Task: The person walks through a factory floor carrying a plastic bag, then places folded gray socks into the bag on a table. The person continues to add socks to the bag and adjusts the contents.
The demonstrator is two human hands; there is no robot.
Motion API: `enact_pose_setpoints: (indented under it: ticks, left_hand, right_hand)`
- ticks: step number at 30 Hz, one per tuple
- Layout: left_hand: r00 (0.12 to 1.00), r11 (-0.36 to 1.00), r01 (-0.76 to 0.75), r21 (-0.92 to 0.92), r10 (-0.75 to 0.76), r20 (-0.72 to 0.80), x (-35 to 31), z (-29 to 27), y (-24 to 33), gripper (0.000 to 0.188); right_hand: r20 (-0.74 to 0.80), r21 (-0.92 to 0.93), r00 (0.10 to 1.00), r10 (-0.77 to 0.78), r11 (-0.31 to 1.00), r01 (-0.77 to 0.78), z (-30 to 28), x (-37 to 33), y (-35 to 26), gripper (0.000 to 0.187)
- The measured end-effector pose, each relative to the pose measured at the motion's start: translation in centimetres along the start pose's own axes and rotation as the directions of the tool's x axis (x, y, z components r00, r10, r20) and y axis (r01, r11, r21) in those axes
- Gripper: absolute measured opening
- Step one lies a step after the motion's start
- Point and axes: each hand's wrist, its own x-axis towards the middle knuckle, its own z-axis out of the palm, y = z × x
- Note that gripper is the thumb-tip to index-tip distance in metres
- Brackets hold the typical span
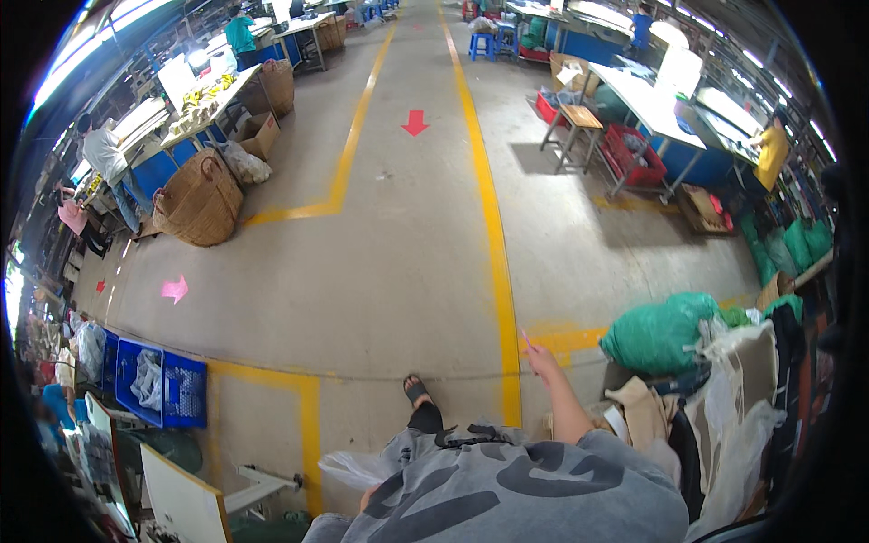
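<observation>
Right of lower centre, the right hand [541, 360] pinches a thin pink stick [524, 337]. Near bottom centre, a clear plastic bag [347, 468] shows beside the left hand [367, 497], its grip unclear. Carrying seems under way, the stick not yet put down.

Busy factory workshop: long worktables [638, 104], wicker basket [199, 199], yellow floor line [499, 271].

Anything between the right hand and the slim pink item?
Nothing visible: the right hand holds the slim pink item, which sticks out ahead of it. The green sack sits off to the right, apart from both.
</observation>
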Motion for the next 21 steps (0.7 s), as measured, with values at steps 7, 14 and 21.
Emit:
enact_pose_setpoints:
  ticks: [7,14,21]
  left_hand:
    - [0.997,0.886,-0.040,0.462,0.066,-0.039,6.1,-9.9,29.3,0.027]
    - [0.860,0.755,-0.420,0.504,0.509,-0.045,10.9,-14.7,65.0,0.027]
    - [0.805,0.814,-0.580,0.044,0.580,-0.124,7.8,-15.2,88.6,0.027]
  right_hand:
    - [0.160,0.123,0.888,0.431,0.884,-0.451,4.6,8.0,-2.9,0.032]
    - [0.321,0.342,0.939,0.122,0.910,-0.235,7.9,15.2,-4.5,0.031]
    - [0.167,-0.137,0.982,0.091,0.988,-0.068,8.0,42.2,-32.0,0.033]
